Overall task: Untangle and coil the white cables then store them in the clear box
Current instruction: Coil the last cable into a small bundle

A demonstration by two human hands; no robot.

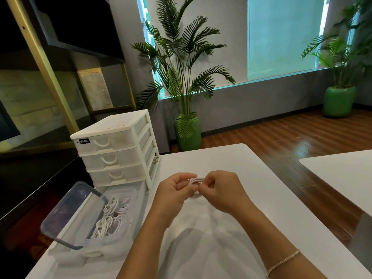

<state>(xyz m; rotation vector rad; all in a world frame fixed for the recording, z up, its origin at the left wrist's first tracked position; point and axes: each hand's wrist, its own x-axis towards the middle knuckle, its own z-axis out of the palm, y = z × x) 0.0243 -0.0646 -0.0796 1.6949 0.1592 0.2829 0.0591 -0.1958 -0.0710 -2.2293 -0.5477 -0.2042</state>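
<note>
We held the small white coil point(195, 181) right of the clear box point(94, 234), left hand point(174, 191) and right hand point(219, 190) pinching it; snug, even loops seemed best

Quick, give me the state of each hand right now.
Left hand: closed, fingers pinching the coiled cable.
Right hand: closed, fingers pinching the same cable from the other side.
</note>
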